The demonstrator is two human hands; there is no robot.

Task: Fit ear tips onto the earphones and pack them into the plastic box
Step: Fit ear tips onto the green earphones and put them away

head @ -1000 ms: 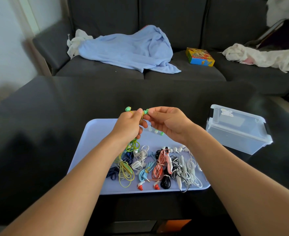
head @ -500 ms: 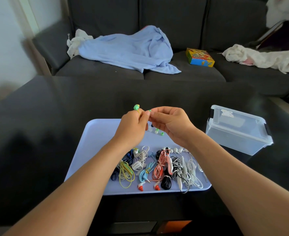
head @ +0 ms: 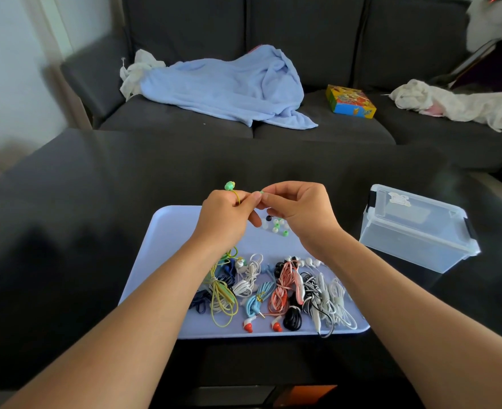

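left hand grip: pinches green earphone cord, bud just above | right hand grip: pinches tiny tip at left thumb | feel: light, soft, slippery; hold bud body | box right, lidded

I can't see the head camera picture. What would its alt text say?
Two bare hands meet above a pale blue tray: the left hand grips a yellow-green earphone cable, the right hand pinches a small green piece at the left fingertips. Coiled earphones and loose ear tips lie on the tray; a closed clear plastic box sits to its right.
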